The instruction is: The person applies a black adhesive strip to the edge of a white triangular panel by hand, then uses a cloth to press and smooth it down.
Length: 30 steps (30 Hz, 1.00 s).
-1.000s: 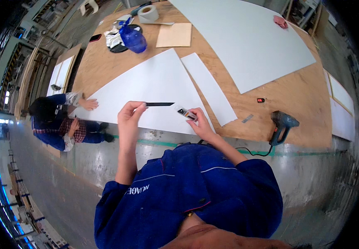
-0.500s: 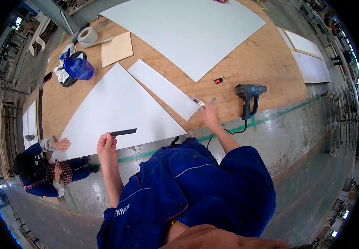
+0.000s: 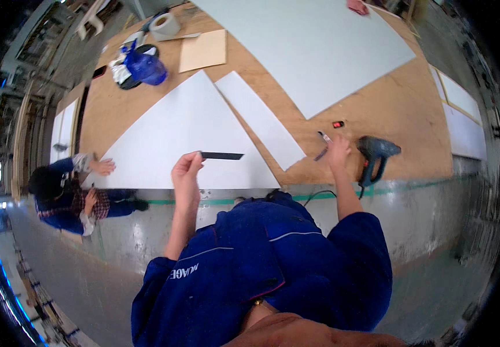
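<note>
My left hand (image 3: pixel 187 170) pinches a thin black blade-like strip (image 3: pixel 222 155), held out above a large white sheet with a curved edge (image 3: pixel 163 121). My right hand (image 3: pixel 338 151) is down at the tabletop, fingers around a small silver-and-black tool (image 3: pixel 323 137); a grey metal strip (image 3: pixel 319 155) lies partly beside it. Just right of that hand rests a dark heat gun (image 3: pixel 377 150) with a cord over the edge. A narrow white strip (image 3: pixel 261 121) lies between the big sheet and my right hand, and a little black-and-red object (image 3: pixel 338 124) sits above the hand.
The plywood table (image 3: pixel 423 162) also holds a larger pale sheet (image 3: pixel 296 46), a light board (image 3: pixel 202 51), a tape roll (image 3: pixel 164 26), a blue bottle (image 3: pixel 146 67), a phone (image 3: pixel 99 72) and a pink cloth (image 3: pixel 357 7). A co-worker (image 3: pixel 53 196) bends at the left end, one hand on the sheet.
My right hand has moved rightward from over the white sheet down to the plywood beside the heat gun, carrying the tool. My left hand still holds the black strip. The view has shifted.
</note>
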Available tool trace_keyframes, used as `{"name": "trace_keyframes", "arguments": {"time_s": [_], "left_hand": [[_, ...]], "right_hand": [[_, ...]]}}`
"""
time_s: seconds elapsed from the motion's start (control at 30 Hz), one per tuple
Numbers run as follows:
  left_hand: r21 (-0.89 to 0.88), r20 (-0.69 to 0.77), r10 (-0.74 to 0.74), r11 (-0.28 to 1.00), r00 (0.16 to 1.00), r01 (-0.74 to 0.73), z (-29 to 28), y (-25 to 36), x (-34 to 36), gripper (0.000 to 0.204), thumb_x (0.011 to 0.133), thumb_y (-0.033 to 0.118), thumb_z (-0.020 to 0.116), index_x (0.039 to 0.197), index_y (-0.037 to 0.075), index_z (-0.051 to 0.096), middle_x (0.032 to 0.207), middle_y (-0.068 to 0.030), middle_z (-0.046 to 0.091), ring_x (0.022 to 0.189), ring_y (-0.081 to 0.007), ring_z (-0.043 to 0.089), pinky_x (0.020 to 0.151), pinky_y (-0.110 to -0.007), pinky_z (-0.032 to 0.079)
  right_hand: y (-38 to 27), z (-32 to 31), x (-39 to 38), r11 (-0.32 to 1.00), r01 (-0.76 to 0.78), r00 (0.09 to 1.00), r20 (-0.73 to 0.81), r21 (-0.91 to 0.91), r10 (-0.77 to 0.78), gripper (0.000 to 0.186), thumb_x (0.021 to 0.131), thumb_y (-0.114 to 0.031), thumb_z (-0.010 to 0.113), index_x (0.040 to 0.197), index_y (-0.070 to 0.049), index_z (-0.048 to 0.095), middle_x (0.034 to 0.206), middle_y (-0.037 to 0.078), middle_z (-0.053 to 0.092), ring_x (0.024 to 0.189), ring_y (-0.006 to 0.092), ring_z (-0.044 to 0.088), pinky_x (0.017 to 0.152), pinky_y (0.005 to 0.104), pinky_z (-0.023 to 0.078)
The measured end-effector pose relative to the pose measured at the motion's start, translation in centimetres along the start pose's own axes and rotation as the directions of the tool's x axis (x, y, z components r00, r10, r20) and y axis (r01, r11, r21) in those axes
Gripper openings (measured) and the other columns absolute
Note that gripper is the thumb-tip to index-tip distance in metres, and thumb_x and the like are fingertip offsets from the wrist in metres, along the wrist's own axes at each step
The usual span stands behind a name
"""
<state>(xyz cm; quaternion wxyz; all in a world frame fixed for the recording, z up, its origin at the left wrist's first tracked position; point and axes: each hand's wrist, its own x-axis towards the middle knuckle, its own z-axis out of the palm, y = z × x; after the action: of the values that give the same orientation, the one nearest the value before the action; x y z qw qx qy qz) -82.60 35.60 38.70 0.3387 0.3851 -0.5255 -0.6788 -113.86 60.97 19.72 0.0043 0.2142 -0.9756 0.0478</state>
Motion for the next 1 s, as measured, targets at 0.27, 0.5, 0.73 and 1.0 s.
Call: {"name": "trace_keyframes", "arguments": {"time_s": [0.27,0.5,0.73,1.0], "left_hand": [[0.025,0.042,0.180,0.983,0.983,-0.181,2.6,1.4,-2.1,0.004,0.082,0.001,0.054,0.085,0.001,0.056,0.082,-0.0029,0.057,0.073,-0.0074,0.050,0.069,-0.020,0.040],[-0.366,0.052,-0.271,0.890,0.961,0.271,0.8,-4.4,-0.5,0.010,0.083,0.011,0.058,0.089,0.003,0.056,0.082,-0.0032,0.058,0.070,-0.0086,0.053,0.064,-0.020,0.042],[-0.288,0.070,-0.552,0.786,0.831,0.546,-4.3,-15.5,3.1,0.013,0.082,0.012,0.059,0.092,0.005,0.055,0.077,-0.0044,0.058,0.067,-0.0076,0.054,0.058,-0.017,0.044],[0.353,-0.207,-0.199,0.898,0.958,0.263,-2.7,-18.2,4.5,0.033,0.080,0.018,0.062,0.105,0.001,0.052,0.102,-0.0107,0.054,0.085,-0.0178,0.054,0.068,-0.025,0.046]], "right_hand": [[2.2,1.3,6.0,0.990,-0.009,1.000,-0.010,0.143,0.011,0.041,0.073,-0.004,0.056,0.113,-0.004,0.045,0.108,0.017,0.048,0.100,0.0337,0.045,0.087,0.0409,0.037],[2.0,0.3,6.4,0.981,-0.054,0.998,-0.012,0.184,0.057,0.036,0.073,-0.009,0.061,0.107,-0.007,0.049,0.103,0.015,0.048,0.098,0.0332,0.047,0.081,0.0402,0.043],[1.6,0.6,5.5,0.922,-0.002,0.999,0.034,0.388,-0.013,0.034,0.074,-0.011,0.063,0.105,-0.005,0.051,0.093,0.013,0.051,0.090,0.0291,0.051,0.077,0.0381,0.043],[-5.3,1.0,-3.5,0.427,0.039,0.986,0.034,0.903,-0.161,0.030,0.073,-0.010,0.067,0.099,-0.002,0.056,0.086,0.006,0.056,0.076,0.0115,0.053,0.067,0.0247,0.045]]}}
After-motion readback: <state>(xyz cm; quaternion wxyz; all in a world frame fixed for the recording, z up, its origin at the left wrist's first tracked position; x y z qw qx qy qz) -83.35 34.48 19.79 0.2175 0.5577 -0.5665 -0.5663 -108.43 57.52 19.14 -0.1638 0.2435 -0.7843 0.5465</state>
